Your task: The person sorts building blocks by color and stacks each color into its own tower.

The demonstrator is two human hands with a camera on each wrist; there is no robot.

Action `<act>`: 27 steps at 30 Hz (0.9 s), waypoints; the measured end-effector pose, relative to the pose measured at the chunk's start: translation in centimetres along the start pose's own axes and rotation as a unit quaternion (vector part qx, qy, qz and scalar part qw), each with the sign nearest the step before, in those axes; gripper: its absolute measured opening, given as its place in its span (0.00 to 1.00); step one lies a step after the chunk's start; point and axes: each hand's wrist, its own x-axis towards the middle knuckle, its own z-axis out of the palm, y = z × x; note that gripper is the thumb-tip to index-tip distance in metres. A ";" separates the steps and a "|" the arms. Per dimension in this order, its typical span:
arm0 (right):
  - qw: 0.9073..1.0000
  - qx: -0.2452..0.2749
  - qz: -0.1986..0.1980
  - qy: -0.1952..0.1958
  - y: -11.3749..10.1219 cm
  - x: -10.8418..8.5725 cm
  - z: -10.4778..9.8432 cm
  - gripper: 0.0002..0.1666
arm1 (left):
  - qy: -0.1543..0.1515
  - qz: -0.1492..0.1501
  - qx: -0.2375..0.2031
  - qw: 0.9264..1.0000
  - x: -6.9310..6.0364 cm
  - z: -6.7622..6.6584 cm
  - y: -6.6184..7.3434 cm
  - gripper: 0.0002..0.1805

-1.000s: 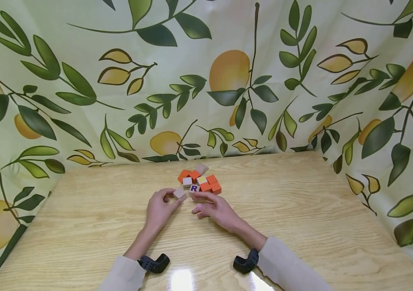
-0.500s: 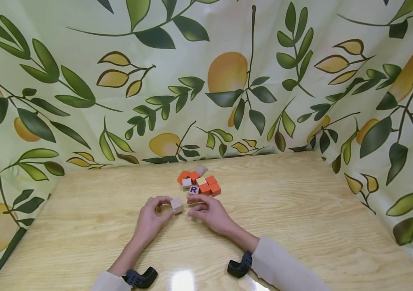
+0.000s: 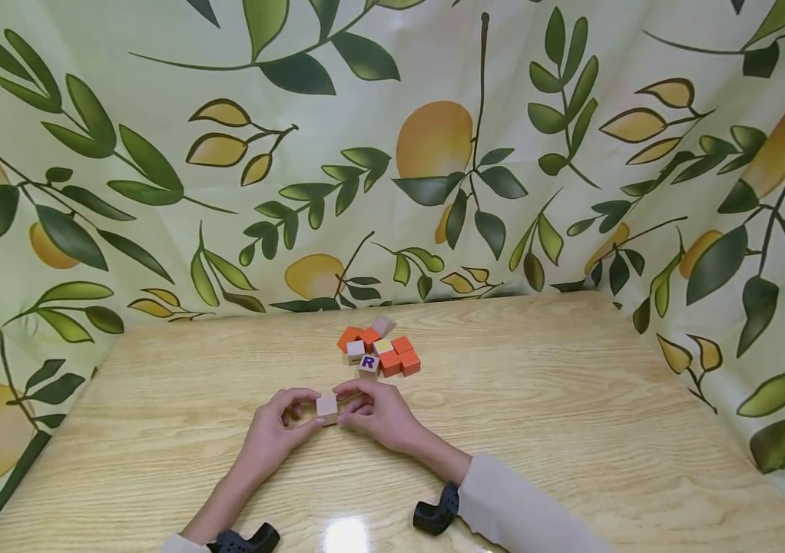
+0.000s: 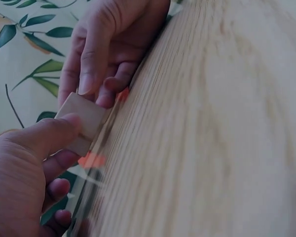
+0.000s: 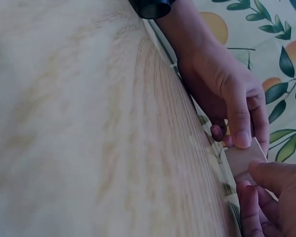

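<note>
A pale wooden block (image 3: pixel 326 408) is held between my two hands near the middle of the table. My left hand (image 3: pixel 273 432) pinches its left side with thumb and fingers; my right hand (image 3: pixel 383 417) pinches its right side. Both wrist views show the block (image 4: pixel 85 117) with a thumb from each hand on it. Just beyond the hands sits a cube with a purple R (image 3: pixel 368 364). Around it lie a plain white cube (image 3: pixel 355 352), a cube with a yellow mark (image 3: pixel 383 348), a pale angled block (image 3: pixel 384 325) and several orange blocks (image 3: pixel 389 363).
The wooden table (image 3: pixel 558 415) reaches back to a hanging cloth (image 3: pixel 337 184) printed with leaves and fruit. The cloth also runs along the left and right sides. Each wrist wears a black device, such as the one on the right (image 3: pixel 437 511).
My left hand has drawn the pale block toward me and left, away from the pile. The right hand has followed and now grips the block's other side.
</note>
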 end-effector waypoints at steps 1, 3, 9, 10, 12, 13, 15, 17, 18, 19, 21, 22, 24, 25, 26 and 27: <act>1.000 -0.006 0.000 0.001 0.5 0.2 0.2 0.21 | -0.001 0.000 0.000 1.000 -0.1 -0.2 -0.1 0.18; 1.000 -0.018 -0.002 0.003 1.5 0.7 0.7 0.20 | -0.003 0.001 -0.004 1.000 -0.3 -0.5 -0.4 0.18; 0.998 -0.050 -0.021 0.013 3.2 1.9 2.1 0.18 | 0.007 0.002 0.000 1.000 -0.7 -1.5 -1.0 0.18; 0.998 -0.054 -0.025 0.015 3.2 2.1 2.3 0.18 | 0.009 0.002 0.005 1.000 -0.8 -1.7 -1.0 0.18; 0.998 -0.056 -0.031 0.018 3.2 2.3 2.7 0.18 | 0.010 0.002 0.011 1.000 -0.9 -2.1 -1.2 0.18; 0.998 -0.059 -0.033 0.020 3.1 2.4 2.9 0.18 | 0.009 0.001 0.014 1.000 -0.9 -2.3 -1.3 0.18; 0.997 -0.062 -0.034 0.024 3.0 2.5 3.3 0.18 | 0.004 0.001 0.017 1.000 -1.0 -2.7 -1.5 0.18; 0.997 -0.067 -0.035 0.028 3.0 2.6 3.7 0.18 | -0.003 0.002 0.018 1.000 -1.0 -3.0 -1.7 0.18; 0.996 -0.072 -0.037 0.030 2.9 2.7 3.9 0.18 | -0.005 0.003 0.018 1.000 -1.0 -3.2 -1.9 0.19; 0.996 -0.076 -0.039 0.031 2.9 2.8 4.0 0.17 | -0.004 0.002 0.018 1.000 -1.0 -3.4 -2.0 0.19; 0.995 -0.086 -0.039 0.032 2.7 2.9 4.3 0.17 | -0.002 0.001 0.017 1.000 -0.9 -3.7 -2.2 0.19; 0.994 -0.092 -0.039 0.033 2.7 3.0 4.4 0.17 | -0.003 -0.001 0.016 1.000 -0.9 -3.8 -2.3 0.19; 0.993 -0.104 -0.037 0.036 2.5 3.1 4.5 0.17 | -0.005 -0.001 0.014 1.000 -0.8 -4.0 -2.4 0.19; 0.993 -0.108 -0.036 0.036 2.5 3.1 4.5 0.17 | -0.005 -0.001 0.013 1.000 -0.8 -4.0 -2.4 0.19; 0.992 -0.111 -0.035 0.037 2.5 3.1 4.5 0.17 | -0.008 0.000 0.012 1.000 -0.8 -4.0 -2.4 0.19; 0.992 -0.114 -0.036 0.037 2.5 3.1 4.5 0.17 | -0.009 0.002 0.012 1.000 -0.7 -4.0 -2.4 0.19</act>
